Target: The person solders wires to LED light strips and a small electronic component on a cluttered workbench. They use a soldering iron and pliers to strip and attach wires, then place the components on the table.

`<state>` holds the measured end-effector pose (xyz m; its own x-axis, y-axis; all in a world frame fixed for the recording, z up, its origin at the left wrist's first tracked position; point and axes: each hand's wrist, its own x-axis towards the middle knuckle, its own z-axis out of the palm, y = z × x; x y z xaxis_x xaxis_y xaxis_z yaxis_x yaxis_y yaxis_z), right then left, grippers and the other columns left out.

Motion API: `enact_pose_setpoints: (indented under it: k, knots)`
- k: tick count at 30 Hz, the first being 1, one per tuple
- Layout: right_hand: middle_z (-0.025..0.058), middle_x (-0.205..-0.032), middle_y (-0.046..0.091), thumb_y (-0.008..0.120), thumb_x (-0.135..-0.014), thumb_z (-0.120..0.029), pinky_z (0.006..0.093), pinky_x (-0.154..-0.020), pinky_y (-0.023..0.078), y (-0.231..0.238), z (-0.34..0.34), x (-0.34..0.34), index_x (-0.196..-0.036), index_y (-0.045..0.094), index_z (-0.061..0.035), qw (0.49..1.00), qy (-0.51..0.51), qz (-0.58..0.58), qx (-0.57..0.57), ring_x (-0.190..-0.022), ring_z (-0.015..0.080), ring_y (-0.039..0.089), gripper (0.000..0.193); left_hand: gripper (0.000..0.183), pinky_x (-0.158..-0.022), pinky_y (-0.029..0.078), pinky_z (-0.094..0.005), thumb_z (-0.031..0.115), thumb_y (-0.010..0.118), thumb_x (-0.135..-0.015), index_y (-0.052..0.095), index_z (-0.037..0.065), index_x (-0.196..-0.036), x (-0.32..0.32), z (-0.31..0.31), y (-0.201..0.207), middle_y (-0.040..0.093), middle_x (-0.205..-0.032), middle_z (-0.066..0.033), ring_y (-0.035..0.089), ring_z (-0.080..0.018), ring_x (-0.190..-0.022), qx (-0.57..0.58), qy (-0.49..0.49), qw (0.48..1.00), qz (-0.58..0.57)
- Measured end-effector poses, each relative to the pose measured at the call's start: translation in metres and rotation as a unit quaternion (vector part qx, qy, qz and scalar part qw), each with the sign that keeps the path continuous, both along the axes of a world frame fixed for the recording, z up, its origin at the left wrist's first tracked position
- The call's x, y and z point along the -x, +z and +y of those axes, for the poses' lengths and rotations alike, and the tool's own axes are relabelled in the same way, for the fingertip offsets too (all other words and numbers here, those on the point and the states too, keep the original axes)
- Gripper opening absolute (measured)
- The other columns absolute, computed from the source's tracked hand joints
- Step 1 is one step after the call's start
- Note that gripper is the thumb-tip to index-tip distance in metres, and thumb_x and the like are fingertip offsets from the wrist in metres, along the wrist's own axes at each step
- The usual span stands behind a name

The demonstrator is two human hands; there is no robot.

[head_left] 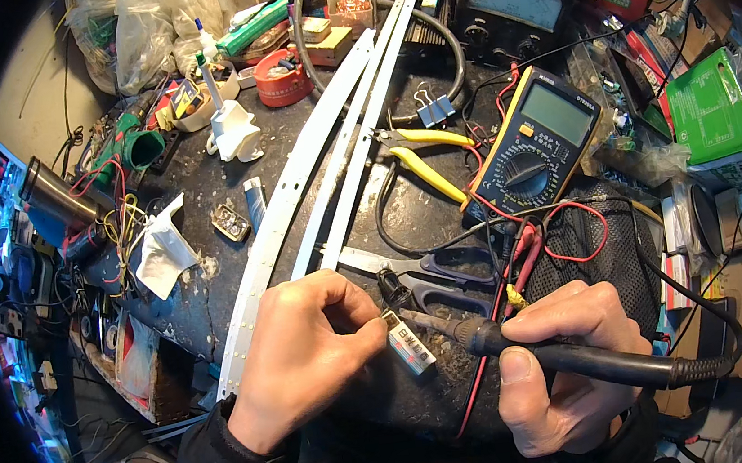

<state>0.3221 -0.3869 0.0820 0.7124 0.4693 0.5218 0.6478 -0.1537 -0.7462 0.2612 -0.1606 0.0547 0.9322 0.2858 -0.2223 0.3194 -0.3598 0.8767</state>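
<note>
Soldering step in hand | left hand pinched small white component at bench near edge | right hand gripped soldering iron, tip touching component | next move likely needs steady tip contact | multimeter toward far right corner

The left hand covers the near ends of the white LED strips — how they end cannot be told. The soldering iron has its cord running off behind the right hand. Clutter along the tabletop rim blurs into the dark fisheye edge — too small to tell.
</note>
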Motion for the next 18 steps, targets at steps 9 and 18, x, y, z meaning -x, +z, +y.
enact_pose_setpoints:
  k: [9,18]
  knots:
    - [0.0142,-0.085,0.067,0.076,-0.087,-0.009,0.0314,-0.067,0.053,0.004,-0.001,0.001,-0.100,0.067,0.0036,1.000,0.000,0.002,0.016,-0.073,0.0205,0.067,0.021,0.013,-0.060,0.055,-0.0304,0.008,0.083,-0.087,0.077,-0.003,-0.084,0.002,0.013,0.014,0.076,-0.077,-0.0073,0.071,-0.0127,-0.065,0.047,-0.057,0.994,0.075]
    - [0.0148,-0.089,0.070,0.077,-0.087,-0.007,0.0315,-0.067,0.054,0.003,-0.001,-0.001,-0.103,0.067,0.0027,0.999,0.028,0.002,0.021,-0.073,0.0198,0.067,0.021,0.019,-0.059,0.051,-0.0284,0.014,0.083,-0.090,0.077,0.000,-0.079,-0.016,0.025,0.021,0.071,-0.068,-0.0046,0.067,-0.0099,-0.061,0.071,-0.086,0.974,0.199]
